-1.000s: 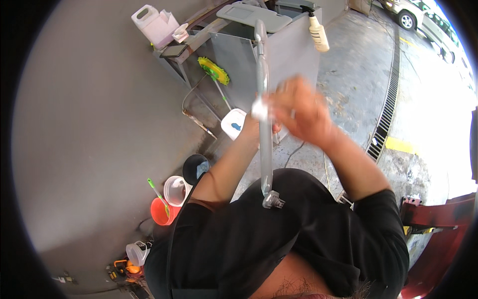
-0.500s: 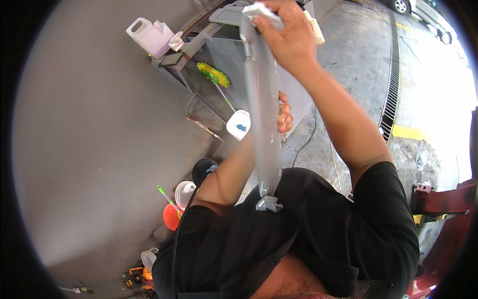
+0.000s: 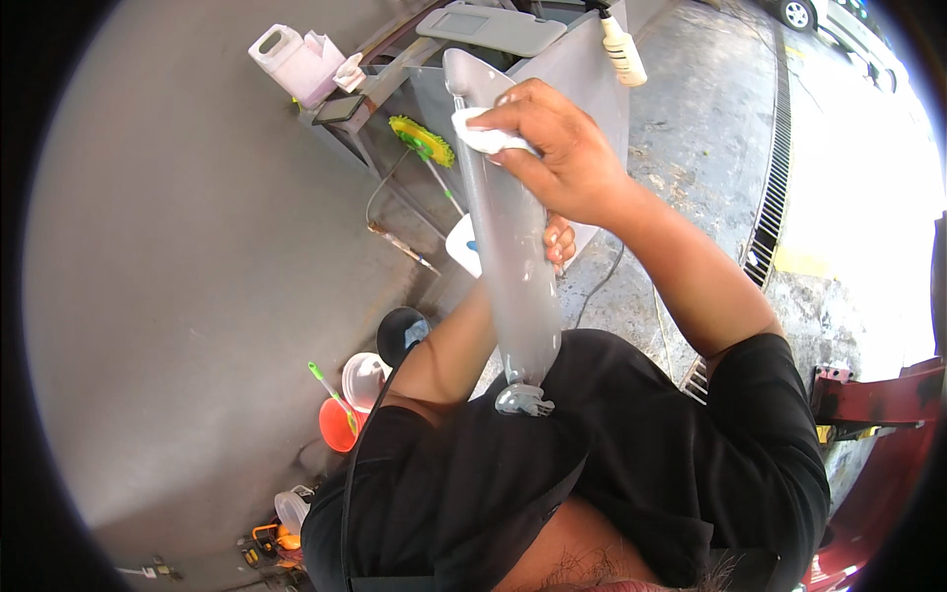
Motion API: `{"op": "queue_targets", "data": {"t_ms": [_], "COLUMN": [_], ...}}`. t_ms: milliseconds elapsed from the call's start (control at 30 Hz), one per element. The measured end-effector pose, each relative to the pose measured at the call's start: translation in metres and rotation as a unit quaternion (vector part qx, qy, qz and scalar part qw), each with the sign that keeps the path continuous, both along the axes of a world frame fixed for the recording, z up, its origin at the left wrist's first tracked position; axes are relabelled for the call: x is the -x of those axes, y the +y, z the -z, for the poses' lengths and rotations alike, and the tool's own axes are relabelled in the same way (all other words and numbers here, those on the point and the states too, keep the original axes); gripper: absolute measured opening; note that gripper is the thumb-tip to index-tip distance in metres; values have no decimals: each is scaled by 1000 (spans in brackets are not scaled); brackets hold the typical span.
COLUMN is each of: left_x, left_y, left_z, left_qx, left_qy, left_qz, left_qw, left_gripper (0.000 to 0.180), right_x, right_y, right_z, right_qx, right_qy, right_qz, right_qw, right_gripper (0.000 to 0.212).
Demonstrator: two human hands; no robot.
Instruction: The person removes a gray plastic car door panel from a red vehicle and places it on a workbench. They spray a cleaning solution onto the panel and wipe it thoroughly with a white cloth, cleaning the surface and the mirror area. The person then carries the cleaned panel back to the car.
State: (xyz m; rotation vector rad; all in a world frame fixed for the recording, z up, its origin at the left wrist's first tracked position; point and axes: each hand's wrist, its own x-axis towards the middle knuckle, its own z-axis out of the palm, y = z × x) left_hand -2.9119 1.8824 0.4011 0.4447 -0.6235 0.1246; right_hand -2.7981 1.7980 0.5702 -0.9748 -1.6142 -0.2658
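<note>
A long grey car sun visor (image 3: 515, 286) stands lengthwise in front of my chest, with its pivot bracket (image 3: 525, 400) at the lower end against my black shirt. My left hand (image 3: 560, 243) is behind it, fingers curled around its right edge; the palm is hidden. In my right hand (image 3: 564, 158), a folded white cloth (image 3: 475, 132) is pinched and pressed on the visor's face near the upper end.
Beyond the visor stands a bench with another grey visor (image 3: 493, 30), a hanging spray bottle (image 3: 623, 57) and a jug (image 3: 296, 71). A yellow brush (image 3: 422, 141), white bucket (image 3: 461, 247) and red bucket (image 3: 337, 426) are by the wall. A floor drain (image 3: 773, 187) runs at right.
My right hand has slid the cloth down and slightly left from the visor's top end. The visor's upper end has tilted left, and its face has turned more toward view.
</note>
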Motion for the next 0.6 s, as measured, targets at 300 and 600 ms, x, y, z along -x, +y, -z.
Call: {"op": "queue_targets", "data": {"t_ms": [300,600], "left_x": [6,7], "left_y": [-7,-12], "left_z": [-13,-24], "left_qx": [-20,-25], "left_qy": [48,65], "left_qz": [-47,-15], "left_qw": [998,997], "left_gripper": [58,57], "right_x": [5,27], "right_y": [9,-27], "right_z": [14,71], "right_qx": [-44,32], "right_qy": [-18,-188], "right_qz": [48,28], "right_qw": [998,981], "right_gripper": [26,19]}}
